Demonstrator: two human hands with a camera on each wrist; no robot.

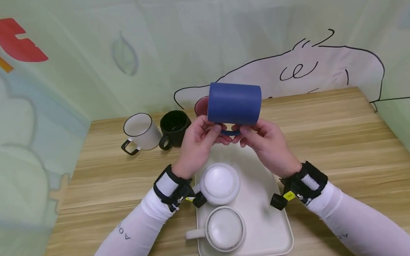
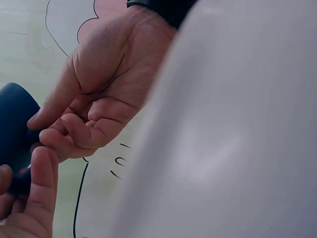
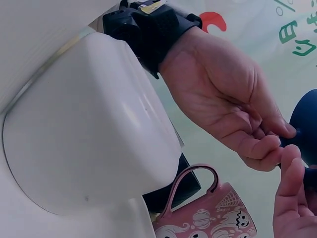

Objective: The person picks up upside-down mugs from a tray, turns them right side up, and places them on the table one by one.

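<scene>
A blue mug is held up on its side above the far end of the tray, its handle pointing down toward me. My left hand pinches the left end of that handle between thumb and fingers. On the handle's other end, my right hand has a similar pinch. The left wrist view shows part of the mug at its left edge, with fingers of both hands at the handle. In the right wrist view the mug is cut off at the right edge.
Two white mugs, a farther one and a nearer one, stand upside down on the left of a pale tray. Behind are a white black-rimmed mug, a dark mug and a pink mug with ghost drawings.
</scene>
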